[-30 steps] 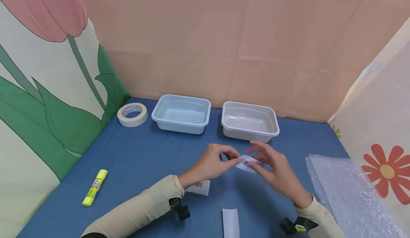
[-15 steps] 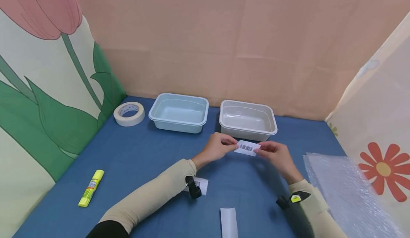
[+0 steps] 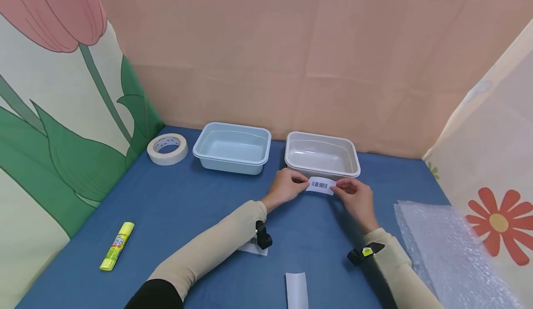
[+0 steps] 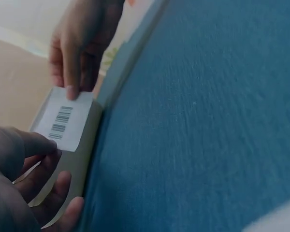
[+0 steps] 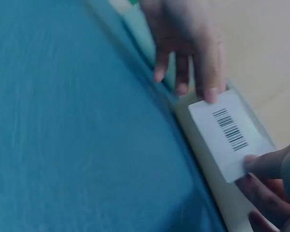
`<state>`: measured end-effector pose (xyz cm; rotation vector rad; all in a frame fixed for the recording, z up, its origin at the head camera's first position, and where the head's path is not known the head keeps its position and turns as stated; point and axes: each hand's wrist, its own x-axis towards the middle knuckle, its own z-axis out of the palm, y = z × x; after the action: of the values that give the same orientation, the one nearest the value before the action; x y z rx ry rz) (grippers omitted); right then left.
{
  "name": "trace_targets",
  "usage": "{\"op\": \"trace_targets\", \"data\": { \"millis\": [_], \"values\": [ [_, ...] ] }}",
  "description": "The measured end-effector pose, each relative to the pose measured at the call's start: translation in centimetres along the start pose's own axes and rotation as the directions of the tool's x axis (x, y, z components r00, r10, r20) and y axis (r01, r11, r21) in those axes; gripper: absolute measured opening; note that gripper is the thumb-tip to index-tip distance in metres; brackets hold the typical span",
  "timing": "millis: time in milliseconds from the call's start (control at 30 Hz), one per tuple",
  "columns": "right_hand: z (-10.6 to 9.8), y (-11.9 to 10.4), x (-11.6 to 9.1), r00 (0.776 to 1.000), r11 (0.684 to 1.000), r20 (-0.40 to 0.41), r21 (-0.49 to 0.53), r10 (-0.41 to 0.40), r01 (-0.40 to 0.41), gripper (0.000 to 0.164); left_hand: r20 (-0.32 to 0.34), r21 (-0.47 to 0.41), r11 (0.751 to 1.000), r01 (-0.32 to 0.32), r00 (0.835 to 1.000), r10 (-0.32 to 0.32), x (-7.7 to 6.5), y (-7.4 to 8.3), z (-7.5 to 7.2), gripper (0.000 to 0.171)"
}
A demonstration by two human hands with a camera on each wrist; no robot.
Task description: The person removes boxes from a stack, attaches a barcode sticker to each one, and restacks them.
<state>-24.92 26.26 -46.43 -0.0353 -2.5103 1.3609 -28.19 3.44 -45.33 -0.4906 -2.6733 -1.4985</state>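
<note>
A white barcode label (image 3: pixel 320 185) is stretched between both hands, its printed side toward the head camera. My left hand (image 3: pixel 285 186) pinches its left end between thumb and finger. At the other end, my right hand (image 3: pixel 357 201) pinches it the same way. The label overlaps the front wall of the grey-white plastic tub (image 3: pixel 322 151) in the head view. Both wrist views show the barcode label (image 5: pixel 232 134) close in front of that tub's side (image 4: pixel 82 162).
A light blue tub (image 3: pixel 232 147) and a masking tape roll (image 3: pixel 167 149) stand at the back left. A glue stick (image 3: pixel 117 246) lies at left, bubble wrap (image 3: pixel 454 253) at right. Another barcode label (image 3: pixel 255 248) lies under my left forearm, a white paper strip (image 3: pixel 297 290) at the front.
Both hands have moved forward with the label, up to the front of the grey-white tub. A second ago the right fingers were spread; now they pinch the label's right end.
</note>
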Motion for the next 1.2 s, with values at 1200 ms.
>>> {"op": "trace_targets", "data": {
  "millis": [1200],
  "values": [
    [1.9,0.9,1.4,0.978,0.996,-0.191,0.018,-0.078,0.083,0.014,-0.143,0.225,0.974,0.02,0.99,0.013,1.5,-0.1,1.3,0.013]
  ]
}}
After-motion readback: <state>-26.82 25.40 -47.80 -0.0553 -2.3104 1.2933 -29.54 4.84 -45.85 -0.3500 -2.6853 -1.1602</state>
